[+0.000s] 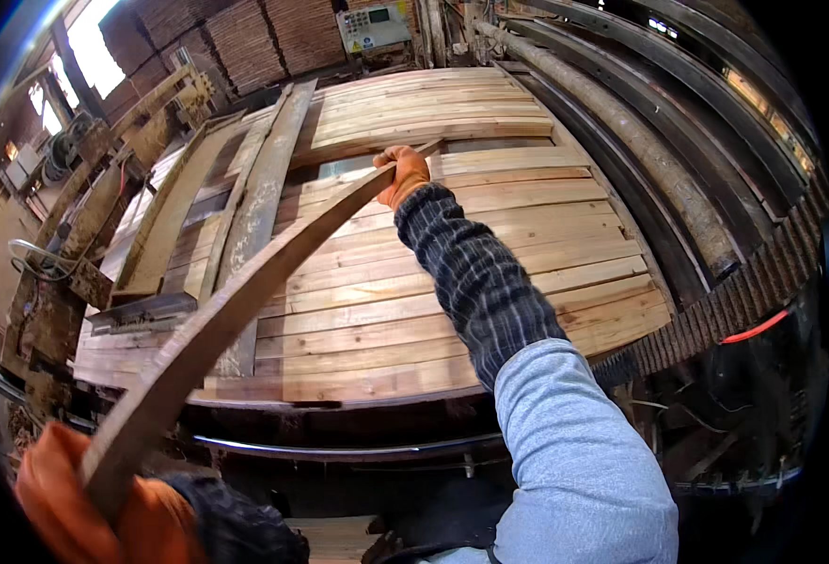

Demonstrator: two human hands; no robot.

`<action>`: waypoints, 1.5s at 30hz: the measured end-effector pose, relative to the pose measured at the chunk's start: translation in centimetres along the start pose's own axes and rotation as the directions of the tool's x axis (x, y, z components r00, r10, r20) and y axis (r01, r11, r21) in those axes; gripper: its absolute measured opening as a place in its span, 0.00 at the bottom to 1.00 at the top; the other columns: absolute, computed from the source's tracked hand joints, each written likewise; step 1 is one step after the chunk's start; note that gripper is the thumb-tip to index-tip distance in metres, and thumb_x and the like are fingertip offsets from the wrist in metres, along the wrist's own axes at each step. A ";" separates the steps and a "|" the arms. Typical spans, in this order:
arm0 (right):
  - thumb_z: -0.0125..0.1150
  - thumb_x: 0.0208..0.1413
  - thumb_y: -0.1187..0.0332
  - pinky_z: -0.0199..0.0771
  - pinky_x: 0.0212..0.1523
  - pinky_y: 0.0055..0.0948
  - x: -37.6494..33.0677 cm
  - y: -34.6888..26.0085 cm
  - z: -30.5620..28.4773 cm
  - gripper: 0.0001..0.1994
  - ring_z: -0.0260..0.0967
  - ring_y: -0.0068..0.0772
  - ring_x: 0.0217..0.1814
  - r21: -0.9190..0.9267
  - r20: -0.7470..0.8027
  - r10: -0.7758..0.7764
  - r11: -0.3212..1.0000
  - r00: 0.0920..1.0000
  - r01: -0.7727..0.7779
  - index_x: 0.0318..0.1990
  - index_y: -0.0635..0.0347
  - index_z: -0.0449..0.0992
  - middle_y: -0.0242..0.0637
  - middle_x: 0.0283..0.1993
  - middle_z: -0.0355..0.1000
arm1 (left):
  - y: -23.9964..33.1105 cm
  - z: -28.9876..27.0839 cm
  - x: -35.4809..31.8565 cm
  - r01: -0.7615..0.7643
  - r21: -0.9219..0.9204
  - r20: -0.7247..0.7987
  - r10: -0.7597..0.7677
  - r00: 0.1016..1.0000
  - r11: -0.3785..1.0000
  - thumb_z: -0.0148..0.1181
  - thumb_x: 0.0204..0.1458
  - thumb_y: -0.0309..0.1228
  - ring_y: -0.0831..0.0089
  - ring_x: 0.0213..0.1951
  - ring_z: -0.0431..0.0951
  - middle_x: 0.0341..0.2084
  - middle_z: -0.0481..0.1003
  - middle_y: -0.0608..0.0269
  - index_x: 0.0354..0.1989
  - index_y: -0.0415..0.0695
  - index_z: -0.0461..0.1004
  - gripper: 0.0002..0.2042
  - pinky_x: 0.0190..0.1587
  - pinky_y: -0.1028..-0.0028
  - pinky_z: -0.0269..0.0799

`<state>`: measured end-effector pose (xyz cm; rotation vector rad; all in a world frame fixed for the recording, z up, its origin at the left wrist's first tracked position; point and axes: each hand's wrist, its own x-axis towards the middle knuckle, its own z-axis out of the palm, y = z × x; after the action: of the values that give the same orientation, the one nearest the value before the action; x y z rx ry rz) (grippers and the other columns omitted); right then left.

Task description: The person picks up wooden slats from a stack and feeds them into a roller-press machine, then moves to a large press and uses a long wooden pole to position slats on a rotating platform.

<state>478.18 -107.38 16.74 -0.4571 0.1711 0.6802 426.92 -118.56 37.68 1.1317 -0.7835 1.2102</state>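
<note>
A long thin wooden slat point(245, 282) runs diagonally from lower left to the upper middle, held above a bed of light wooden boards point(489, 244). My left hand point(66, 508), in an orange glove, grips its near end at the bottom left. My right hand point(403, 176), also in an orange glove, with a dark knitted sleeve over a light blue one, holds the slat near its far end.
Two worn planks point(254, 216) lie lengthwise on the boards at the left. A rusty pipe point(659, 179) and curved metal rails run along the right side. A control panel point(374, 26) and stacked timber stand at the back. Machinery and cables sit at the left.
</note>
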 end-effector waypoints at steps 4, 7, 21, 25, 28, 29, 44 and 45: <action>0.57 0.64 0.70 0.82 0.40 0.43 0.4 2.9 -2.6 0.08 0.74 0.37 0.38 -0.132 0.149 0.092 0.989 0.985 -0.072 0.49 0.56 0.71 0.39 0.35 0.73 | -1.6 0.9 -3.8 -0.004 0.368 -0.067 0.031 0.997 0.930 0.51 0.67 0.38 0.75 0.13 0.66 0.12 0.67 0.73 0.21 0.51 0.63 0.18 0.27 0.76 0.63; 0.58 0.65 0.68 0.85 0.42 0.36 -4.0 3.5 -1.8 0.08 0.74 0.32 0.38 -0.213 0.024 -0.063 0.975 0.998 0.067 0.48 0.57 0.71 0.35 0.37 0.72 | -0.1 1.1 -5.0 0.050 0.491 -0.073 -0.016 0.997 0.870 0.51 0.68 0.38 0.75 0.13 0.67 0.12 0.68 0.73 0.22 0.50 0.64 0.18 0.26 0.76 0.62; 0.53 0.65 0.70 0.76 0.23 0.37 -12.6 -0.5 -3.6 0.05 0.69 0.34 0.23 -0.187 0.269 -0.067 0.975 0.961 0.120 0.36 0.59 0.71 0.36 0.26 0.71 | 1.6 4.7 -6.0 -0.176 0.133 -0.052 0.184 0.982 0.975 0.53 0.61 0.33 0.81 0.08 0.63 0.07 0.66 0.76 0.19 0.52 0.67 0.15 0.20 0.77 0.58; 0.51 0.65 0.64 0.70 0.21 0.34 -11.9 -1.1 -3.3 0.09 0.66 0.34 0.21 -0.238 0.121 -0.241 0.935 0.963 0.264 0.31 0.55 0.69 0.35 0.22 0.67 | 1.6 1.9 -7.6 -0.088 0.067 -0.039 0.090 0.995 0.994 0.49 0.62 0.34 0.80 0.07 0.59 0.06 0.64 0.74 0.16 0.48 0.65 0.19 0.19 0.79 0.59; 0.53 0.64 0.62 0.70 0.22 0.37 -12.3 -1.3 -5.0 0.12 0.66 0.34 0.21 -0.259 0.163 -0.146 0.948 0.976 0.185 0.28 0.54 0.70 0.33 0.20 0.66 | 1.9 4.3 -6.9 -0.118 0.232 0.114 0.093 0.989 0.966 0.51 0.58 0.29 0.75 0.16 0.71 0.13 0.71 0.67 0.13 0.46 0.63 0.18 0.31 0.73 0.72; 0.53 0.64 0.60 0.70 0.23 0.38 -12.4 -1.8 -5.4 0.13 0.66 0.34 0.21 -0.280 0.213 -0.124 0.942 0.969 0.182 0.28 0.53 0.71 0.31 0.20 0.66 | 3.5 5.0 -7.0 -0.102 0.266 0.126 0.071 0.990 0.958 0.50 0.58 0.28 0.74 0.19 0.73 0.15 0.73 0.65 0.13 0.47 0.64 0.18 0.31 0.72 0.72; 0.54 0.66 0.51 0.72 0.65 0.42 -1.4 1.8 -4.5 0.24 0.76 0.56 0.61 -0.874 0.486 -0.261 -0.121 0.834 0.471 0.57 0.61 0.80 0.57 0.56 0.79 | 12.9 -8.9 -12.1 -0.144 0.322 -0.310 0.248 0.918 0.936 0.59 0.63 0.46 0.81 0.25 0.66 0.16 0.65 0.75 0.22 0.53 0.67 0.19 0.41 0.69 0.65; 0.52 0.66 0.49 0.72 0.65 0.45 0.5 0.2 -5.5 0.26 0.75 0.58 0.61 -0.859 0.489 -0.306 -0.334 0.817 0.389 0.58 0.60 0.80 0.56 0.58 0.78 | 11.3 -9.8 -12.6 -0.067 0.659 -0.396 0.422 0.816 0.749 0.58 0.64 0.51 0.75 0.29 0.70 0.19 0.63 0.73 0.32 0.50 0.72 0.18 0.47 0.61 0.67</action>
<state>478.39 -109.45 11.66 -2.0616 -0.7253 -0.0385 412.15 -113.36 25.90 1.1329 -0.0867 2.0079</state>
